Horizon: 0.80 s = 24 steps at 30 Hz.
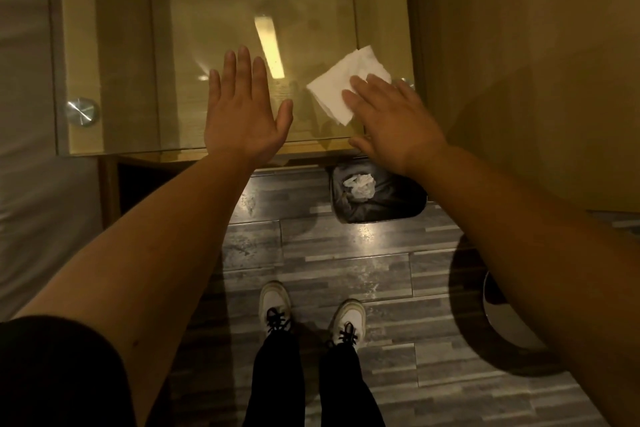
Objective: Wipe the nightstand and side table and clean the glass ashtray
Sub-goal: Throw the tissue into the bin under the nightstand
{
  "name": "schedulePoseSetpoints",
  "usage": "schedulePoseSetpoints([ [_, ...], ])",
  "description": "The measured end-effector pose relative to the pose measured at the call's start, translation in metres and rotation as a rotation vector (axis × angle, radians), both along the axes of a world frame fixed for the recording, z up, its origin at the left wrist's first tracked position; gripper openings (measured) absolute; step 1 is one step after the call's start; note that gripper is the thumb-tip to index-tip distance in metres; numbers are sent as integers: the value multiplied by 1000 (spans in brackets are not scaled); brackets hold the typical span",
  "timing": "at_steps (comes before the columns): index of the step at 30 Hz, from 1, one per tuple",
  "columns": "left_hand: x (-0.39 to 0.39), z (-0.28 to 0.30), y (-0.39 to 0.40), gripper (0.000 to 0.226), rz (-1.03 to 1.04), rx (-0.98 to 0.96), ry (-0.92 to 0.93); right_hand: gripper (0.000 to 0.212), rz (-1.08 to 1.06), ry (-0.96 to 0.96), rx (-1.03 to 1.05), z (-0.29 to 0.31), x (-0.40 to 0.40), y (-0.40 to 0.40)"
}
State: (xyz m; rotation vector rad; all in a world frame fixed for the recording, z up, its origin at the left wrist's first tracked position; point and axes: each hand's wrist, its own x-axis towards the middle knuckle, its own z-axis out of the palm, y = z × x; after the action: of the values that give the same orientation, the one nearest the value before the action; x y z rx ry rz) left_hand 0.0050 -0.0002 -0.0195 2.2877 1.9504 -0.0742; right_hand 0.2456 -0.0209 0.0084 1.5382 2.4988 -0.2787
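Observation:
A glass-topped nightstand (131, 45) fills the upper half of the head view, its glass smeared and reflecting a ceiling light. My left hand (242, 111) lies flat on the glass near the front edge, fingers spread, holding nothing. My right hand (391, 121) presses flat on a folded white tissue (343, 83) at the front right corner of the glass; its fingertips cover the tissue's lower right part. No ashtray shows in this view.
A round metal stud (82, 111) sits at the glass's front left corner. A small bin with a black liner (381, 199) and a crumpled tissue stands on the grey plank floor below the right corner. A bed edge (31, 184) is left, a wall right, my shoes (311, 315) below.

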Motion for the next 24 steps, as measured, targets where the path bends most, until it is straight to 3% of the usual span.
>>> schedulePoseSetpoints([
  [6, 0, 0, 0, 78, 3, 3, 2, 50, -13, 32, 49, 4, -4, -9],
  [11, 1, -1, 0, 78, -1, 14, 3, 49, -85, 132, 64, 15, -7, 6],
  [18, 0, -1, 0, 78, 1, 6, 3, 27, -9, 27, 173, 17, -15, 19],
  [24, -1, -3, 1, 78, -1, 22, -15, 21, -205, 260, 159, 28, 9, -34],
])
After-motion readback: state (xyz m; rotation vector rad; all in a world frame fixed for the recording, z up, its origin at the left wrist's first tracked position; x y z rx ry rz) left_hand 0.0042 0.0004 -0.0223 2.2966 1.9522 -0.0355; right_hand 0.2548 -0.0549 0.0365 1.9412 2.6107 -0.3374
